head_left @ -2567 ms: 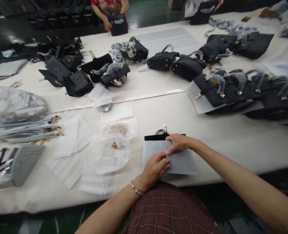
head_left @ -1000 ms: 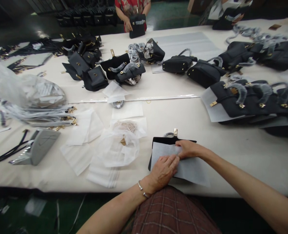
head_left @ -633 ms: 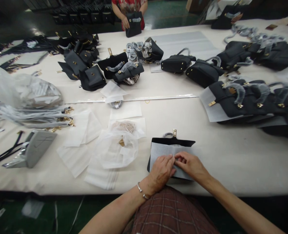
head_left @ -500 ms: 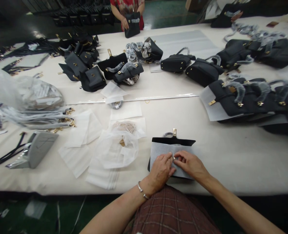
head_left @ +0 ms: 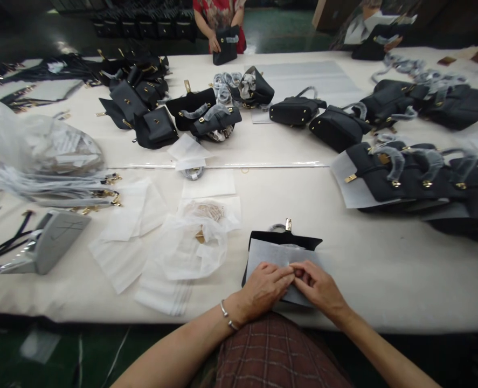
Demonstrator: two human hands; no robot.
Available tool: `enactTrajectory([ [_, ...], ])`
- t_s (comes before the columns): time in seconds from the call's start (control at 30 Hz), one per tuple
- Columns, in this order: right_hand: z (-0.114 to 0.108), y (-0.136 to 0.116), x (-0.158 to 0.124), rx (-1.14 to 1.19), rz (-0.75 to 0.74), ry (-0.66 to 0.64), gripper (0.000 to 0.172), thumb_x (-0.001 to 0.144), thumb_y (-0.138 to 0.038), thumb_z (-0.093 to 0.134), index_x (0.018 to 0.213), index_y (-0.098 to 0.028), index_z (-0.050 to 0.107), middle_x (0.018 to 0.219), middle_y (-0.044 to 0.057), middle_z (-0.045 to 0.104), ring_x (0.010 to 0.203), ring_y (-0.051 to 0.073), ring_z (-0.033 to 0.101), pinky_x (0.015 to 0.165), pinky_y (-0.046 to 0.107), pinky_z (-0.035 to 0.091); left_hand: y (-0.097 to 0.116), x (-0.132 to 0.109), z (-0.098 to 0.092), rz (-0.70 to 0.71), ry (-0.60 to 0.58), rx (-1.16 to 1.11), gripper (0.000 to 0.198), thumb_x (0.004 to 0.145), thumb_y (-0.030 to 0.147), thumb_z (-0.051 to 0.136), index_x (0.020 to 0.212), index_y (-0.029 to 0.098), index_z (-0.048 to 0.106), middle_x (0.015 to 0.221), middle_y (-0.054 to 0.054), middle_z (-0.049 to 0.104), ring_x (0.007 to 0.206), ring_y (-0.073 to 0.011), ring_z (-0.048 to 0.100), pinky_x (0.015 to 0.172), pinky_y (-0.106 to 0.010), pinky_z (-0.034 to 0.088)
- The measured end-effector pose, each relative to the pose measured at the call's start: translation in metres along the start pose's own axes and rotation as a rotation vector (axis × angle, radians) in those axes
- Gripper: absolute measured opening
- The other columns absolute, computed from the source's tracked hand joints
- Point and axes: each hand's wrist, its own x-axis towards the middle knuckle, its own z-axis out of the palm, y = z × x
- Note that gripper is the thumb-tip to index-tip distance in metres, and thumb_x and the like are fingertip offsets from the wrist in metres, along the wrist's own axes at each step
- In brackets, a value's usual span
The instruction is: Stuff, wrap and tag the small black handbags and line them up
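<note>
A black handbag lies in front of me at the table's near edge, its flap raised away from me with a gold clasp sticking up. A whitish paper sheet covers the front of its body. My left hand rests on the sheet, its fingers stretched out and the thumb hidden. Beside it, my right hand is closed in a pinch against the sheet, touching the left fingertips. What sits between the right finger and thumb is hidden.
Wrapped-handle black bags stand in a row at right. Left of the bag lie a clear plastic bag, white paper sheets, a grey wedge-shaped block and wrapped straps. Across the table, a person holds another bag.
My right fingers have closed in against my left fingertips, covering the small gold fitting that showed between them. The view has shifted slightly.
</note>
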Motion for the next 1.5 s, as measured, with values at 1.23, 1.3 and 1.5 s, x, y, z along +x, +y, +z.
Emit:
enactTrajectory([
  [1.23,-0.037,-0.075,0.042,-0.44,-0.141,0.102,0.018,0.088,-0.027,0.054,0.092,-0.025,0.071,0.098,0.006,0.074,0.092,0.023,0.065,0.081,0.034,0.046,0.005,-0.004,0.008,-0.07,0.012,0.085,0.024,0.1,0.026,0.049,0.122,0.026,0.057,0.128,-0.004,0.061,0.112,-0.0198,0.056,0.092,-0.037,0.043],
  [1.3,-0.033,-0.075,0.039,-0.44,-0.126,0.132,0.016,0.088,-0.027,0.054,0.09,-0.025,0.07,0.095,0.004,0.074,0.087,0.023,0.066,0.079,0.034,0.047,0.005,-0.003,0.008,-0.102,0.007,0.067,0.023,0.099,0.027,0.052,0.122,0.025,0.056,0.122,-0.004,0.064,0.108,-0.0201,0.058,0.091,-0.037,0.043],
  [1.5,-0.012,-0.057,0.019,-0.163,-0.032,0.271,0.018,0.087,-0.036,0.056,0.09,-0.024,0.069,0.089,0.004,0.075,0.081,0.022,0.069,0.078,0.036,0.053,0.005,0.005,0.007,-0.229,0.01,0.058,0.038,0.089,0.033,0.067,0.121,0.019,0.052,0.115,-0.007,0.063,0.102,-0.0238,0.059,0.085,-0.039,0.047],
])
